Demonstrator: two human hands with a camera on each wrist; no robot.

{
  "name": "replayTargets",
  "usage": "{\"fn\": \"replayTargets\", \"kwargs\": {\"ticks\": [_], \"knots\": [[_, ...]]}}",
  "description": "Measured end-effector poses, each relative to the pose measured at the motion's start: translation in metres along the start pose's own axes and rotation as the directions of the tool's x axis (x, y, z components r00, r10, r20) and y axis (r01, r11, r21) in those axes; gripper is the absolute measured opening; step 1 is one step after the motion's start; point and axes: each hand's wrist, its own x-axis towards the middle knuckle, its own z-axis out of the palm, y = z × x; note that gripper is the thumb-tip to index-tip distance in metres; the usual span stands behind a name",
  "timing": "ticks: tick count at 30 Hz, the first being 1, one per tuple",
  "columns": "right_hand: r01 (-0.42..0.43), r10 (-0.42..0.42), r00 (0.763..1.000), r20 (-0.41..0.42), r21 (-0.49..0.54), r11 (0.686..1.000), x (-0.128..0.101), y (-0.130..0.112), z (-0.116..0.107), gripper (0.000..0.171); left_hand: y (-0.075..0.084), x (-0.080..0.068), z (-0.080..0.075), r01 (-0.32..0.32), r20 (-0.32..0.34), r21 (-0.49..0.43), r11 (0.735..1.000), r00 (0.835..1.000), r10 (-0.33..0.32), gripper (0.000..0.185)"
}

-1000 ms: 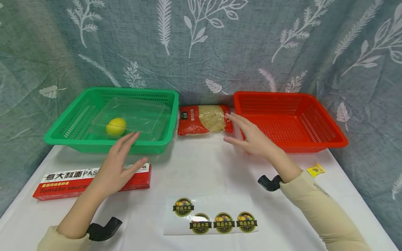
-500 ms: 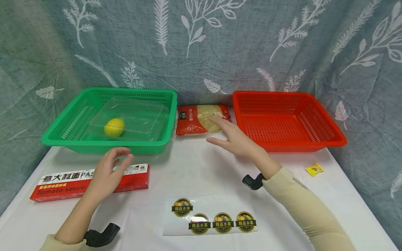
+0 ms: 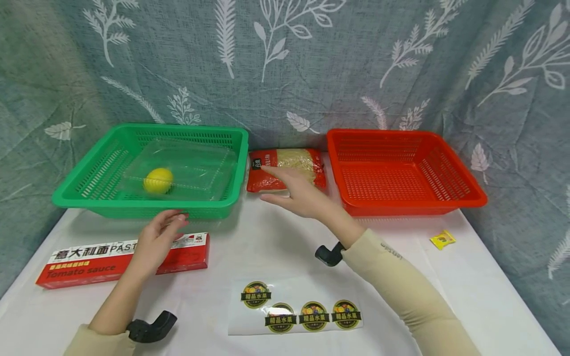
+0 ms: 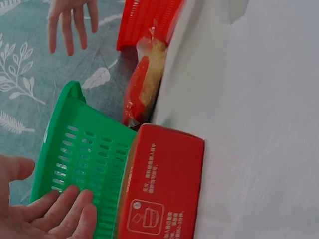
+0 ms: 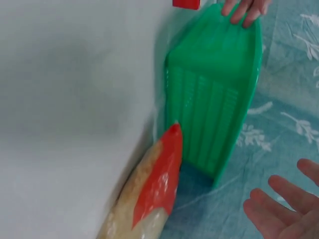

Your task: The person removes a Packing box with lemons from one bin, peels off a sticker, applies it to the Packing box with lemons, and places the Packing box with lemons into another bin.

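Red-and-clear plastic noodle packet [image 3: 287, 169] lies crosswise at the table's back edge, under open, empty right hand [image 3: 297, 194]; loosely curled, empty left hand [image 3: 156, 241] farther off

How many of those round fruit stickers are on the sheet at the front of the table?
4, all on the sticker sheet: one sticker sits upper left; three run in a row below it, left, middle and right. None appears hidden.

green basket [image 3: 89, 200], red basket [image 3: 445, 202], yellow ball [image 3: 158, 180]
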Motion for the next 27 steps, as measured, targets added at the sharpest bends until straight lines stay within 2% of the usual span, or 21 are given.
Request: {"fn": "replayTargets", "kwargs": {"ticks": [5, 8, 9, 11, 13, 16, 20, 22, 24, 27], "knots": [[0.000, 0.000, 1.000, 0.012, 0.022, 1.000, 0.013, -0.009, 0.009, 0.063, -0.002, 0.002, 0.005, 0.017, -0.040, -0.118, 0.993, 0.999, -0.022, 0.050], [-0.011, 0.010, 1.000, 0.018, 0.056, 0.998, 0.020, -0.013, 0.016, 0.062, -0.001, 0.004, 0.009, 0.048, -0.072, -0.175, 0.983, 0.996, -0.062, 0.051], [-0.012, 0.011, 1.000, 0.021, 0.066, 0.998, 0.022, -0.014, 0.018, 0.062, 0.000, 0.005, 0.010, 0.068, -0.081, -0.214, 0.975, 0.993, -0.087, 0.051], [-0.010, 0.008, 1.000, 0.026, 0.084, 0.996, 0.025, -0.016, 0.022, 0.061, 0.001, 0.007, 0.013, 0.107, -0.093, -0.329, 0.938, 0.985, -0.145, 0.045], [0.000, -0.003, 1.000, 0.026, 0.090, 0.996, 0.029, -0.019, 0.026, 0.060, 0.002, 0.011, 0.014, 0.134, -0.098, -0.465, 0.875, 0.975, -0.201, 0.037], [0.017, -0.019, 1.000, 0.019, 0.098, 0.995, 0.034, -0.022, 0.030, 0.058, 0.004, 0.018, 0.016, 0.154, -0.098, -0.654, 0.741, 0.953, -0.285, 0.028], [0.023, -0.025, 1.000, 0.017, 0.101, 0.995, 0.042, -0.027, 0.035, 0.056, 0.006, 0.024, 0.017, 0.155, -0.103, -0.793, 0.589, 0.919, -0.381, 0.032], [0.022, -0.023, 1.000, 0.014, 0.096, 0.995, 0.045, -0.029, 0.037, 0.056, 0.006, 0.026, 0.019, 0.151, -0.106, -0.831, 0.535, 0.902, -0.418, 0.034], [0.027, -0.028, 1.000, 0.008, 0.088, 0.996, 0.048, -0.030, 0.037, 0.055, 0.005, 0.027, 0.019, 0.144, -0.099, -0.860, 0.489, 0.894, -0.436, 0.037], [0.033, -0.033, 0.999, 0.008, 0.083, 0.996, 0.052, -0.033, 0.036, 0.054, 0.005, 0.029, 0.020, 0.136, -0.087, -0.888, 0.440, 0.889, -0.451, 0.038]]}}
